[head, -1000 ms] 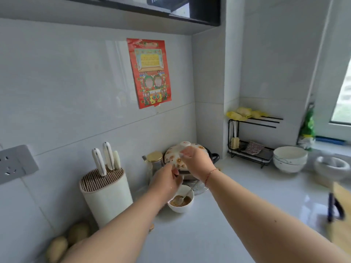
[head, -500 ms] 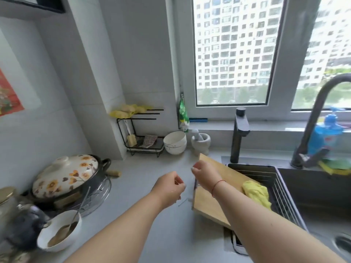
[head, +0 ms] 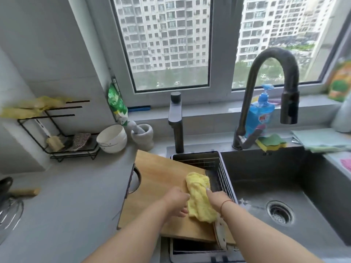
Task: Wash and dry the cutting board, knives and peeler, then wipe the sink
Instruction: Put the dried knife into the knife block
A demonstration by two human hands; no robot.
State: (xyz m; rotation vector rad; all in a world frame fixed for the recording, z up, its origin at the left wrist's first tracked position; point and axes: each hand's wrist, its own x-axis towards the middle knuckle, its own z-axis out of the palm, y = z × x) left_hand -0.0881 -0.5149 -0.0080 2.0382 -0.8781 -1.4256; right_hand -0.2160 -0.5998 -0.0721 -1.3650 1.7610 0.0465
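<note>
Left hand: we are seeing our left hand (head: pixel 177 201) lying on the rectangular light-wood cutting board (head: pixel 155 188), its fingers curled against the left edge of the crumpled yellow cloth (head: pixel 199 198) and grasping it.
Right hand: our right hand (head: pixel 216 201) is resting on the right side of the same yellow cloth, fingers bent down over it and gripping it; a thin red string is circling the wrist.
Cutting board: it is lying tilted, its left part over the grey counter (head: pixel 66 205) and its right part over the wire dish rack (head: pixel 218 168) that is sitting in the left section of the dark grey sink (head: pixel 266 168); its cut-out handle is facing left.
Cloth: it is sitting on the board's right half, between our two hands and touching both.
Knife: a pale flat blade (head: pixel 221 232) is showing at the board's near right corner, under our right forearm; we cannot tell what is carrying it.
Sink: the round metal drain (head: pixel 280 213) is lying to the right of the rack, with some wet foam near it.
Behind the sink: a tall dark curved tap (head: pixel 269 59) is arching over the basin, with a blue soap bottle (head: pixel 260 114) and a yellow-green sponge (head: pixel 271 142) just beside its base.
Left of the board: stacked white bowls (head: pixel 112 138) and a grey stone mortar (head: pixel 143 134) are standing near the wall.
</note>
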